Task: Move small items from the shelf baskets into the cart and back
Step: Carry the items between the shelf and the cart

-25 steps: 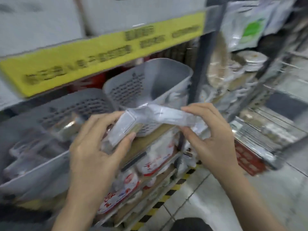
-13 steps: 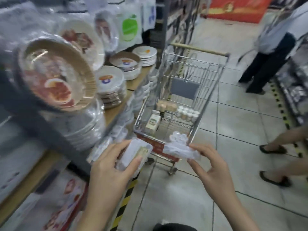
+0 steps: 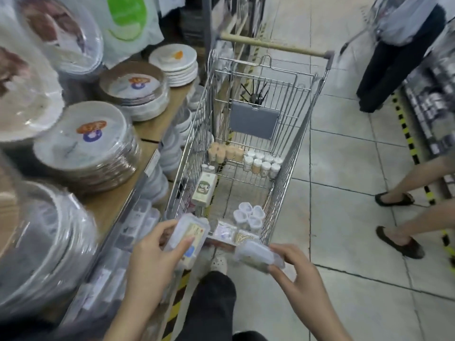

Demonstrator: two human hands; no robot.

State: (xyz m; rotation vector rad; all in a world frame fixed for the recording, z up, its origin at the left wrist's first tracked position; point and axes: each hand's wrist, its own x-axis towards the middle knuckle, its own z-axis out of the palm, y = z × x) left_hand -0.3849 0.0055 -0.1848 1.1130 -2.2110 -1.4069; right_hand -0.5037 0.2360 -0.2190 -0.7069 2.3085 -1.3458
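Note:
A wire shopping cart point(image 3: 293, 153) stands on the tiled aisle ahead of me. My left hand point(image 3: 157, 257) grips a small clear plastic box with a paper label point(image 3: 188, 236) just before the cart's near end. My right hand point(image 3: 293, 274) holds a second clear plastic box point(image 3: 257, 254) by its right end, low at the cart's near right corner. Inside the cart lie a cluster of small white lidded jars point(image 3: 248, 214), a flat packet point(image 3: 225, 231), a green and white carton point(image 3: 204, 189), a pack of small bottles point(image 3: 263, 162) and beige tubs point(image 3: 225, 152). The shelf baskets are out of view.
A wooden shelf point(image 3: 147, 134) on the left carries stacks of wrapped paper plates point(image 3: 88, 143) and bowls. A black and yellow stripe runs along the floor at the shelf's foot. A standing person point(image 3: 398, 57) and another person's legs point(image 3: 418, 207) are on the right of the aisle.
My view swung from the shelf baskets to the cart. Both hands carried their clear boxes down to the cart's near end, and the cart looms closer than half a second ago.

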